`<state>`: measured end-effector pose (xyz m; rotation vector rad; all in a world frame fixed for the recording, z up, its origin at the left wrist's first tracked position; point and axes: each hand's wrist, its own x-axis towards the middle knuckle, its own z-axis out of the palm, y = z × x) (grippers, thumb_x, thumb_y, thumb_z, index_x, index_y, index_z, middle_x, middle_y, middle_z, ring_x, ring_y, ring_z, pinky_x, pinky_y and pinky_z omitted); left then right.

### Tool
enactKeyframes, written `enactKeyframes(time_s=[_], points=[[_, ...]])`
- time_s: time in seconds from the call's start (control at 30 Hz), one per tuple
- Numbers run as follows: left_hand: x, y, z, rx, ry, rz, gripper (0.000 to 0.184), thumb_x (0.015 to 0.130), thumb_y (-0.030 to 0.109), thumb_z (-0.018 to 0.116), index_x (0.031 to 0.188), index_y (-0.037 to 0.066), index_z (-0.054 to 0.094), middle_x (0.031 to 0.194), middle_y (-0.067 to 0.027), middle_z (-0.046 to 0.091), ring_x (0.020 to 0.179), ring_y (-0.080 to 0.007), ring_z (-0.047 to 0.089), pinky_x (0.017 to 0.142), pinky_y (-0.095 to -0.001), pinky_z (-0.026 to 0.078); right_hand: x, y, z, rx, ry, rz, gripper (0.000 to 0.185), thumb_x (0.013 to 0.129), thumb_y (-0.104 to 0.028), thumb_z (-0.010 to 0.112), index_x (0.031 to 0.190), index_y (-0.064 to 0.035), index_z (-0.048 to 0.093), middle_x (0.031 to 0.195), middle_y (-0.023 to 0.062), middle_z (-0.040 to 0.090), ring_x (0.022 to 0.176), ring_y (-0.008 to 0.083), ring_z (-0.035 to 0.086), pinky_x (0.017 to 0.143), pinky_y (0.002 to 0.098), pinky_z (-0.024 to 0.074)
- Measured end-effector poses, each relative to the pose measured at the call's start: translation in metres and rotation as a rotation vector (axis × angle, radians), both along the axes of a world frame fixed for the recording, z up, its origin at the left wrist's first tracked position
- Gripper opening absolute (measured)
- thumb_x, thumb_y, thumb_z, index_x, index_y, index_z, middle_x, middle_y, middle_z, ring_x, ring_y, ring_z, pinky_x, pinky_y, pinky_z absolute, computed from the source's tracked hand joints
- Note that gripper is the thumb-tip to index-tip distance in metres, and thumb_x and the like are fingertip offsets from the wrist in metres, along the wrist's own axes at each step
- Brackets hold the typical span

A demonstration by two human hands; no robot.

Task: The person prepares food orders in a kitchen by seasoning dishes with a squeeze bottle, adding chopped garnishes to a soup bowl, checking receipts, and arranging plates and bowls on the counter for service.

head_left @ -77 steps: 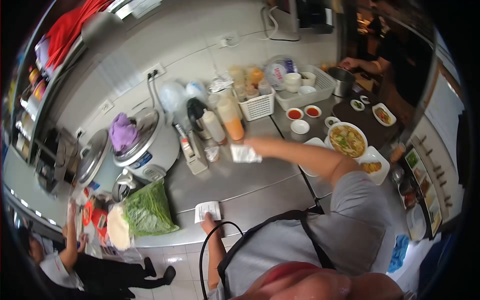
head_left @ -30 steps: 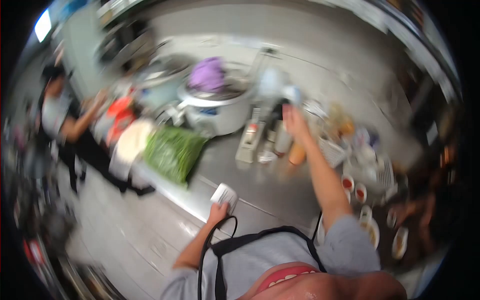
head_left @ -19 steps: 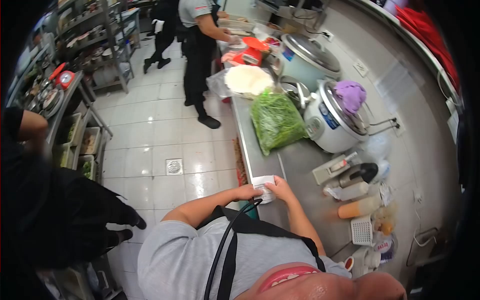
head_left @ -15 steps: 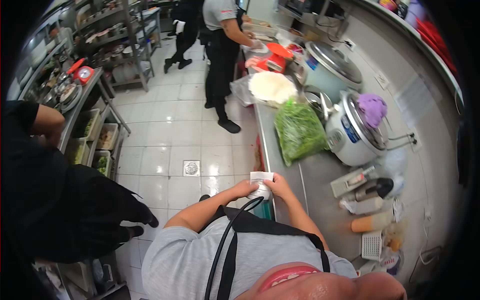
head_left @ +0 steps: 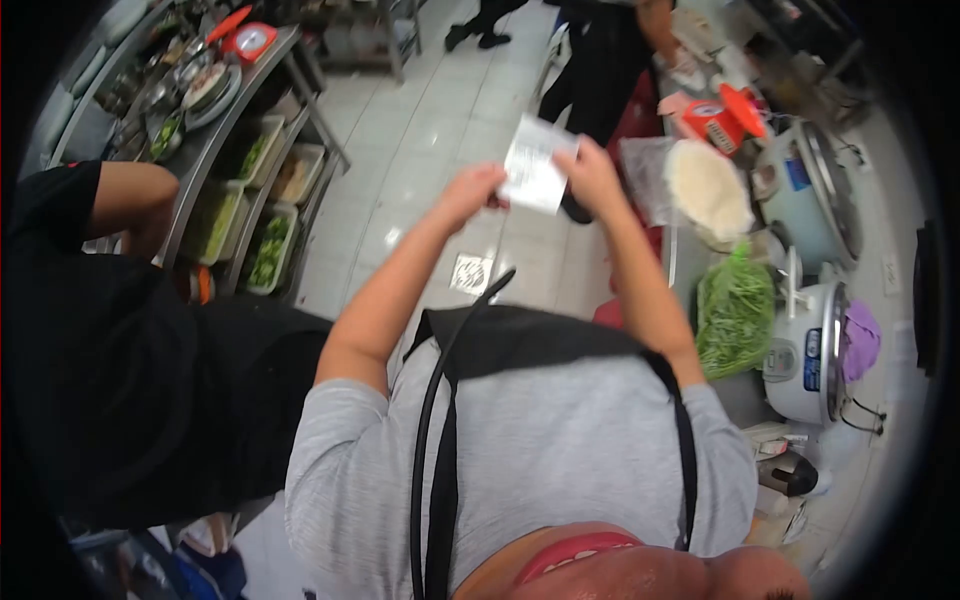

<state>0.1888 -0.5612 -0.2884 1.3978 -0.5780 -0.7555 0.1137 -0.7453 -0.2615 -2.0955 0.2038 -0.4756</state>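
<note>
- A white paper slip [head_left: 537, 165] is held up in front of the wearer's chest, tilted slightly, over the tiled floor [head_left: 430, 130]; it carries print too blurred to read.
- The left hand [head_left: 474, 196] has its grip clamped on the slip's left edge, low down.
- The right hand [head_left: 592, 178] has its grip clamped on the slip's right edge, a little higher, so the paper spans the gap between the two hands.
- Both forearms reach forward from a grey T-shirt [head_left: 570, 440] under a black apron [head_left: 530, 343]; a black cable [head_left: 428, 430] runs up over the apron.
- To the right, along the wall, a metal bench [head_left: 737, 397] bears a clear bag of leafy greens [head_left: 735, 318] near the right forearm.
- Beside that bag stands a white rice cooker [head_left: 795, 350] with a purple cloth [head_left: 861, 342] at its lid.
- Farther along lie a pale round item [head_left: 707, 190] and an orange-red object [head_left: 715, 126], near a larger lidded pot [head_left: 812, 190].
- On the left, a co-worker in black [head_left: 160, 400] stands close by, one arm bent.
- Beyond that person, a metal rack [head_left: 325, 120] has a red dial scale [head_left: 250, 41] on top and tubs of greens [head_left: 268, 248] below.
- At the top, another person's dark-clad legs [head_left: 600, 65] stand by the bench.
</note>
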Motion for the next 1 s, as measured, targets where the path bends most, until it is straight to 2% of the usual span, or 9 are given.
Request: enactKeyframes(time_s=[0.07,0.2,0.4,0.57,0.63,0.73,0.83,0.9,1.0], points=[[0.031,0.019,0.020,-0.033,0.101,0.041,0.021,0.083,0.023,0.040,0.082,0.005,0.052,0.062,-0.0022,0.053,0.056,-0.0111,0.053,0.051,-0.0218,0.041,0.039,0.013,0.015,0.400,0.036,0.149,0.017,0.077,-0.015,0.051,0.083,0.0007,0.049,0.069,0.0063,0.055,0.058,0.0094,0.052,0.051,0.0238,0.0429],[0.083,0.044,0.019,-0.087,0.223,0.175,0.023,0.084,0.025,0.041,0.085,0.005,0.051,0.061,-0.0010,0.051,0.056,-0.0117,0.054,0.051,-0.0211,0.041,0.120,0.018,0.011,0.446,0.056,0.347,0.018,0.080,-0.017,0.048,0.091,-0.0023,0.049,0.077,0.0033,0.054,0.065,0.0085,0.050,0.054,0.0229,0.0414],[0.152,0.051,-0.001,-0.111,0.299,0.303,0.024,0.083,0.028,0.044,0.091,0.006,0.051,0.073,-0.0015,0.054,0.063,-0.0097,0.054,0.054,-0.0198,0.041,0.227,0.038,0.003,0.504,0.125,0.479,0.020,0.080,-0.017,0.048,0.094,-0.0024,0.048,0.078,0.0018,0.053,0.065,0.0075,0.049,0.057,0.0214,0.0403],[0.250,0.031,-0.031,0.035,0.132,0.435,0.025,0.075,0.021,0.056,0.094,0.006,0.051,0.082,-0.0036,0.057,0.067,-0.0114,0.056,0.053,-0.0221,0.041,0.344,0.035,-0.033,0.334,0.107,0.545,0.019,0.077,-0.015,0.048,0.088,0.0006,0.051,0.070,0.0040,0.054,0.058,0.0079,0.048,0.049,0.0229,0.0398],[0.293,0.029,-0.039,0.096,0.034,0.533,0.023,0.074,0.014,0.052,0.094,0.002,0.049,0.079,-0.0060,0.057,0.057,-0.0121,0.056,0.045,-0.0210,0.041,0.388,0.038,-0.044,0.370,0.145,0.593,0.017,0.077,-0.015,0.049,0.085,0.0005,0.050,0.067,0.0041,0.053,0.054,0.0080,0.047,0.047,0.0222,0.0395],[0.349,0.044,-0.038,0.148,0.099,0.693,0.021,0.074,0.011,0.050,0.092,0.001,0.046,0.072,-0.0072,0.056,0.053,-0.0120,0.056,0.042,-0.0220,0.041,0.455,0.053,-0.049,0.382,0.265,0.674,0.014,0.076,-0.014,0.050,0.078,-0.0008,0.049,0.065,0.0042,0.052,0.052,0.0086,0.047,0.046,0.0213,0.0395],[0.408,0.082,-0.044,0.231,-0.072,0.873,0.018,0.074,0.009,0.050,0.089,0.000,0.045,0.069,-0.0080,0.055,0.050,-0.0124,0.055,0.040,-0.0230,0.041,0.525,0.059,-0.060,0.394,0.364,0.711,0.013,0.075,-0.014,0.050,0.074,-0.0019,0.046,0.064,0.0048,0.052,0.050,0.0091,0.048,0.045,0.0207,0.0397],[0.440,0.117,-0.026,0.226,-0.084,1.078,0.014,0.074,0.008,0.049,0.085,0.001,0.044,0.064,-0.0085,0.055,0.046,-0.0138,0.055,0.038,-0.0246,0.041,0.562,0.071,-0.076,0.400,0.393,0.720,0.013,0.075,-0.016,0.050,0.073,-0.0030,0.047,0.062,0.0044,0.052,0.049,0.0098,0.049,0.046,0.0208,0.0403],[0.479,0.181,0.042,0.209,-0.207,1.266,0.011,0.075,0.007,0.049,0.083,0.001,0.044,0.065,-0.0087,0.056,0.046,-0.0139,0.054,0.038,-0.0240,0.040,0.601,0.089,-0.114,0.176,0.410,0.887,0.015,0.075,-0.018,0.050,0.072,-0.0033,0.049,0.062,0.0063,0.053,0.050,0.0106,0.050,0.046,0.0235,0.0411]])
